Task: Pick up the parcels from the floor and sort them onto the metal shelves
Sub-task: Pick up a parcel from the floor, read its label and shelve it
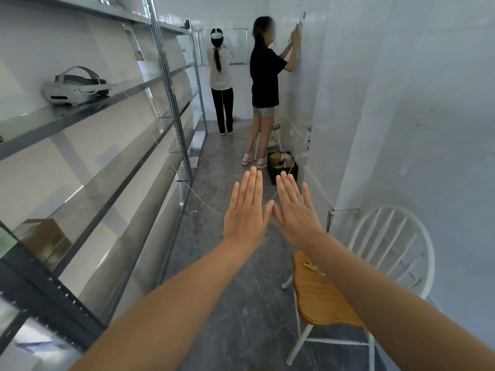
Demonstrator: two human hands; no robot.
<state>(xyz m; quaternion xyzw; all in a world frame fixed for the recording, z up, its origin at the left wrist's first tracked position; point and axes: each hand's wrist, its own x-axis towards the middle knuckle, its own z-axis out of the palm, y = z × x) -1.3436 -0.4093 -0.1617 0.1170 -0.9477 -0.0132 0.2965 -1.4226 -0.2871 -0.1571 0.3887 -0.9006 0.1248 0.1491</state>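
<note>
Holding left hand [245,210] and right hand [296,210] flat, spread, empty; could snag floor cable [203,202] or bump chair [348,277] heading for parcel crate [281,167].

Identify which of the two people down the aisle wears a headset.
The person in the white top, facing away; the person in the black shirt at the wall wears none.

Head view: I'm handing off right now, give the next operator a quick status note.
Left hand and right hand: both open, flat, held out, empty, thumbs touching.
Parcels: in the black crate on the floor by the right wall, behind a standing person. One brown box already sits on the metal shelves, low left.
Left: walk to the crate, pick up parcels, shelve them.
</note>
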